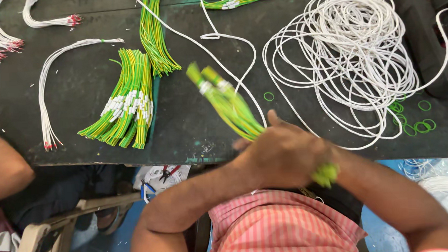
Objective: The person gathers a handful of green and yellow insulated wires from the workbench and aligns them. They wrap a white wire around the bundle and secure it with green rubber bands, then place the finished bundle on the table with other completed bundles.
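Observation:
Both my hands meet just in front of the black table's edge (108, 158). My left hand (282, 156) is closed around a bundle of green-yellow wires (228, 103) that slants up and left over the table, its far ends carrying white sleeves. My right hand (338, 162) lies mostly under the left one, and the bundle's short cut end (326, 175) sticks out beside it. A single green rubber band (268, 96) lies on the table close to the bundle.
A fanned green-yellow wire bundle (125, 100) and a longer one (155, 37) lie to the left. A loose white wire coil (353, 53) fills the right, with green rubber bands (418, 123) beside it. White red-tipped wires (46, 94) and another person's arm (1, 163) are far left.

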Available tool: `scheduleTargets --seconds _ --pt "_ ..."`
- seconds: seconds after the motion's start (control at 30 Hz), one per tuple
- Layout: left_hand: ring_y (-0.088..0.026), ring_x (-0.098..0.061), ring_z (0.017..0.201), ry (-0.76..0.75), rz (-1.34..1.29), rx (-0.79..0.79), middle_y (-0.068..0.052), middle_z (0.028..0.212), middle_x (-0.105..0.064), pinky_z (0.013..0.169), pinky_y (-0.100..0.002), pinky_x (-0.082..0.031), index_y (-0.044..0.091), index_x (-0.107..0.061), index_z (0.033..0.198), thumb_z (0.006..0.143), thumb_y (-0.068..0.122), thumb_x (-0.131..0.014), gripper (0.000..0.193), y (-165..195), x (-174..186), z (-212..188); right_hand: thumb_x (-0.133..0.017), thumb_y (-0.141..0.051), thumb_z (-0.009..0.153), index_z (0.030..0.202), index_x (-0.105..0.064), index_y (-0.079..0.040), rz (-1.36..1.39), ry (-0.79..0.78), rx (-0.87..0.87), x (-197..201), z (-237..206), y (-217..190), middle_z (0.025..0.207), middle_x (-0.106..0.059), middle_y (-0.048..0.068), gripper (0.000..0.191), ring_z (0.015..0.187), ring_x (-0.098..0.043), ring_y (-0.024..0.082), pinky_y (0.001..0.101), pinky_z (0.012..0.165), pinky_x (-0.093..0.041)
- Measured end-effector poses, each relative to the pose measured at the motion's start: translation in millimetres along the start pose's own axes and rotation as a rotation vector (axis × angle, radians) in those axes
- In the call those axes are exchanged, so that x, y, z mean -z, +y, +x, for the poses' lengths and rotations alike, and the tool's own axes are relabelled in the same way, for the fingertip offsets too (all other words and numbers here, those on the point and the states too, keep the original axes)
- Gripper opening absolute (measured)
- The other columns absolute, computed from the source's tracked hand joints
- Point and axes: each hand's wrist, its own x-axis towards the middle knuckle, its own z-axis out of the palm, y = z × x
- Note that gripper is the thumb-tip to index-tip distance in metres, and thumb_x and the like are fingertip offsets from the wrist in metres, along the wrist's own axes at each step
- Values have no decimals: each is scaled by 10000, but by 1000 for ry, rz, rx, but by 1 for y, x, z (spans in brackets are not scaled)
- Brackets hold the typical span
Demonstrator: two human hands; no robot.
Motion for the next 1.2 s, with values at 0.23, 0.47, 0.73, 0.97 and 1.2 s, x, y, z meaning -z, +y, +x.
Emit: scheduleTargets --seconds 0.23,0.47,0.73,0.97,1.2 --pt "-237 -657 991 -371 177 -337 -16 891 -670 837 -420 -518 156 -656 895 964 215 -689 97 -13 -5 -24 -633 -325 1079 964 -514 -137 92 194 85 13 23 3 775 -517 -55 251 726 -566 81 269 685 -532" --pt "-329 -466 1355 231 -303 133 -162 1418 -488 1181 -509 -354 56 -481 1377 916 593 -601 718 -16 58 -21 -610 -302 1059 947 -531 -113 134 30 -36 40 13 -15 598 -389 -64 234 430 -338 16 178 380 -271" --pt "-157 -603 908 570 -1899 348 -78 1015 -552 819 -335 -503 -6 -486 1201 1058 205 -587 274 -69 42 -26 -738 -202 1007 883 -595 -30 -351 -274 -222 32 25 6 634 -489 -20 256 496 -441 87 250 436 -335" --pt "-108 -489 576 1031 -1498 604 2 704 -468 566 -297 -446 62 -533 1028 975 235 -748 281 -50 32 16 -770 -261 934 931 -700 -50 -1161 422 639 48 6 18 745 -607 -37 222 620 -544 68 278 546 -433" --pt "-125 -530 641 783 -1434 606 -33 762 -526 623 -311 -462 -11 -557 1029 985 166 -769 280 -60 28 39 -744 -331 972 625 -565 -101 -841 464 246 87 4 52 511 -506 -61 453 447 -442 25 242 412 -331"
